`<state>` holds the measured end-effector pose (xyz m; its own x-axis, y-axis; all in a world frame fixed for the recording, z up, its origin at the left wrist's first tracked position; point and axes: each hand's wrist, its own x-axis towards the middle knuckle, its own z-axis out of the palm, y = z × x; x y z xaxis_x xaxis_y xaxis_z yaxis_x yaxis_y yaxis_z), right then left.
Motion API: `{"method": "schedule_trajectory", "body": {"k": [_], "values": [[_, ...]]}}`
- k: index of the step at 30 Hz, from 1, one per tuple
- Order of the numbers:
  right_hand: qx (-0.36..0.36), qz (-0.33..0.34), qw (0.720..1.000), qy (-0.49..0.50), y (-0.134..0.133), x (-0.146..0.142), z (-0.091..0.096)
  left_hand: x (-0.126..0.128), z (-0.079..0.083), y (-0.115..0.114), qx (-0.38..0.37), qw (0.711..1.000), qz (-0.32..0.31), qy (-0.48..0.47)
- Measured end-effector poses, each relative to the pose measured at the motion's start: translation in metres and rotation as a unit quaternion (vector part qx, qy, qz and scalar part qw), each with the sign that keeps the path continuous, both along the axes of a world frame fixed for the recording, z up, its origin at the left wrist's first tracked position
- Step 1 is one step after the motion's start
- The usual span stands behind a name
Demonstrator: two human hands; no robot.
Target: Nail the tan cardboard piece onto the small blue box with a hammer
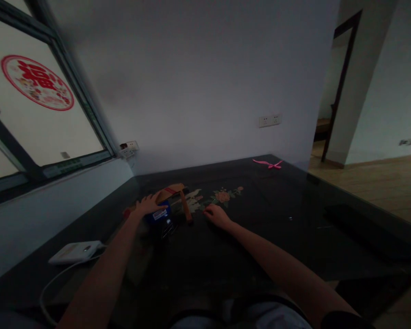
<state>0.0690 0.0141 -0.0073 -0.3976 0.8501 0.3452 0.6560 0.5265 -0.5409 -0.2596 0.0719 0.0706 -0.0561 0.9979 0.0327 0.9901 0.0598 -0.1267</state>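
Note:
My left hand reaches over a small blue box with a white label, its fingers apart and its thumb along the box's top edge. Past the fingertips lies an orange-brown piece with a dark red stripe; its kind is unclear. A slim brown wooden bar slants down to the right of the box. Shiny dark bits lie in front of the box, too dim to name. My right hand rests on the dark table, fingers curled; the inside of that hand is hidden.
A floral print shows on the tabletop. A pink ribbon-like strip lies at the far edge. At the left sits a white device with a cable. A long black object lies at the right. Wall and window border the table.

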Motion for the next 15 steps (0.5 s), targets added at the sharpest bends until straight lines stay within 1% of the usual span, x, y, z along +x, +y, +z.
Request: {"method": "schedule_trajectory", "body": {"k": [2, 5, 8, 11, 15], "values": [[-0.003, 0.001, 1.0, -0.007, -0.001, 0.0, 0.001, 0.001, -0.004, -0.003, 0.006, 1.0, 0.005, -0.013], [-0.006, -0.003, 1.0, -0.021, -0.001, -0.002, 0.002, 0.001, -0.006, -0.005, 0.012, 1.0, 0.001, -0.026], [-0.009, -0.02, 0.999, -0.038, 0.001, -0.011, 0.004, 0.0, -0.006, -0.004, 0.019, 0.999, 0.005, -0.036], [-0.017, -0.056, 0.997, -0.052, 0.008, -0.031, 0.007, -0.001, -0.008, -0.003, 0.022, 0.999, 0.003, -0.043], [-0.043, -0.091, 0.992, -0.069, 0.02, -0.068, 0.015, -0.001, -0.01, -0.004, 0.03, 0.998, -0.005, -0.05]]}}
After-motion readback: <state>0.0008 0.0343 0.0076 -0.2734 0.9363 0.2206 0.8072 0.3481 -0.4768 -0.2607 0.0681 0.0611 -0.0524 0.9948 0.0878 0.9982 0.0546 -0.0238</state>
